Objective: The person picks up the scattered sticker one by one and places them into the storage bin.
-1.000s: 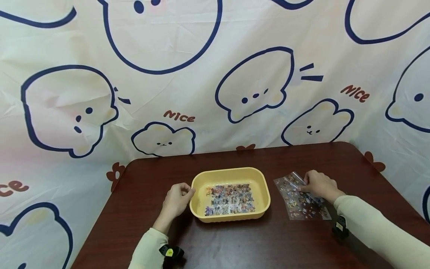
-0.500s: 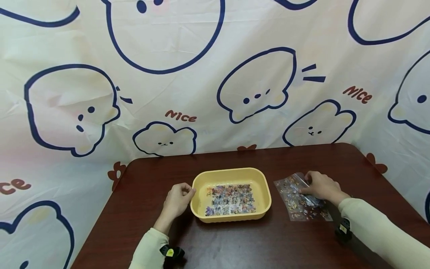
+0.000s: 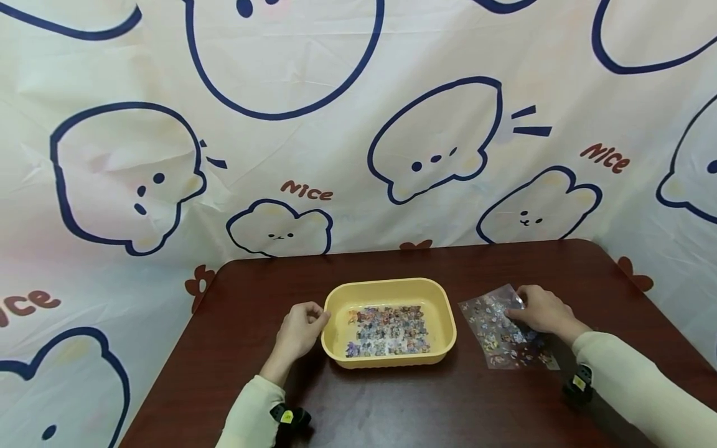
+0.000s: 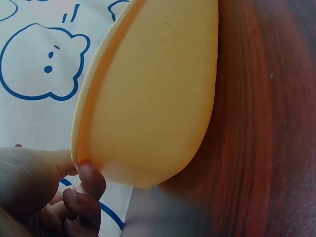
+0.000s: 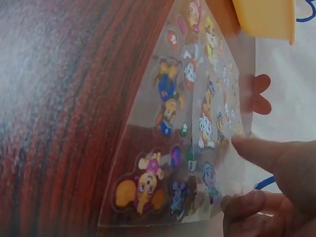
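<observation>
A yellow plastic tub (image 3: pixel 386 361) stands on the table, with rows of small colourful character pictures (image 3: pixel 391 330) on its floor. My left hand (image 3: pixel 299 331) pinches the tub's left rim between thumb and curled index finger, as the left wrist view (image 4: pixel 81 182) also shows. To the right lies a clear sticker sheet (image 3: pixel 495 333) with many little cartoon dog stickers. My right hand (image 3: pixel 544 311) holds its far right edge, thumb on top and fingers curled at the edge. In the right wrist view the sheet (image 5: pixel 168 148) seems to have two overlapping layers.
The dark brown wooden table (image 3: pixel 426 410) has rounded far corners. Behind and beside it hangs a pale cloth backdrop (image 3: pixel 336 149) with blue-outlined cartoon figures. Black wrist cameras (image 3: pixel 578 384) sit on both sleeves.
The raised, folded part of the sticker sheet under my right hand has come down flatter. My left hand stays on the tub rim. The whole head view has shifted slightly.
</observation>
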A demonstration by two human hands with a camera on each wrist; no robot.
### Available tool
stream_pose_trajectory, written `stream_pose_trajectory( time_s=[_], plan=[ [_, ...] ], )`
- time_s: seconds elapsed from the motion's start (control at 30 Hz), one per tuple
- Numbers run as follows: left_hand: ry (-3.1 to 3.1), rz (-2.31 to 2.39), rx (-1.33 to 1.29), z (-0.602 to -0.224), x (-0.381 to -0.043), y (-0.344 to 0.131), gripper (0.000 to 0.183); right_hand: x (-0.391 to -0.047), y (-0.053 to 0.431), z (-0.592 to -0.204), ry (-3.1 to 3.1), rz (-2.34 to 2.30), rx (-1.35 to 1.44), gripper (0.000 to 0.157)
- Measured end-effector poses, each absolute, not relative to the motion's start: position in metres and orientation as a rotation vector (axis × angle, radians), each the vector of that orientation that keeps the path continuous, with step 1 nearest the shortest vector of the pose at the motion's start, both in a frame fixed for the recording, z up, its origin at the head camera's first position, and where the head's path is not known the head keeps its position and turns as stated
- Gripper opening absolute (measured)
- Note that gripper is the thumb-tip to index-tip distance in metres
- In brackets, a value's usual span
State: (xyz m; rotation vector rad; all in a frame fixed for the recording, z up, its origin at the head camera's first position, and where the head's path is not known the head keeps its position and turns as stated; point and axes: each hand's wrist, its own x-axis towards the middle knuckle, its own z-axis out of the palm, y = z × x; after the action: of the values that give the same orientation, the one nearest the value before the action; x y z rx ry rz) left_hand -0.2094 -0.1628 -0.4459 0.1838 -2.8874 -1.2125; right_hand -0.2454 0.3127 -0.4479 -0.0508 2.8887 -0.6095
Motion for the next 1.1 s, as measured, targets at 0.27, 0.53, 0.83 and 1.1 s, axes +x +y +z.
stream_pose_trajectory(
  time_s=[0.27, 0.53, 0.83, 1.1],
  plan=[
    [-2.893, -1.213, 0.171, -0.446, -0.211, -0.162, 0.02, -0.237, 0.314, -0.448, 2.914, -0.742, -0.151, 0.027],
    [-2.895, -1.195, 0.175, -0.446, -0.211, -0.162, 0.02, -0.233, 0.319, -0.448, 2.896, -0.901, -0.231, 0.021],
    [-2.897, -1.193, 0.184, -0.445, -0.211, -0.162, 0.019, -0.232, 0.324, -0.447, 2.841, -1.003, -0.216, 0.023],
    [-2.895, -1.198, 0.186, -0.446, -0.209, -0.163, 0.019, -0.231, 0.325, -0.445, 2.834, -1.053, -0.182, 0.023]
  ],
)
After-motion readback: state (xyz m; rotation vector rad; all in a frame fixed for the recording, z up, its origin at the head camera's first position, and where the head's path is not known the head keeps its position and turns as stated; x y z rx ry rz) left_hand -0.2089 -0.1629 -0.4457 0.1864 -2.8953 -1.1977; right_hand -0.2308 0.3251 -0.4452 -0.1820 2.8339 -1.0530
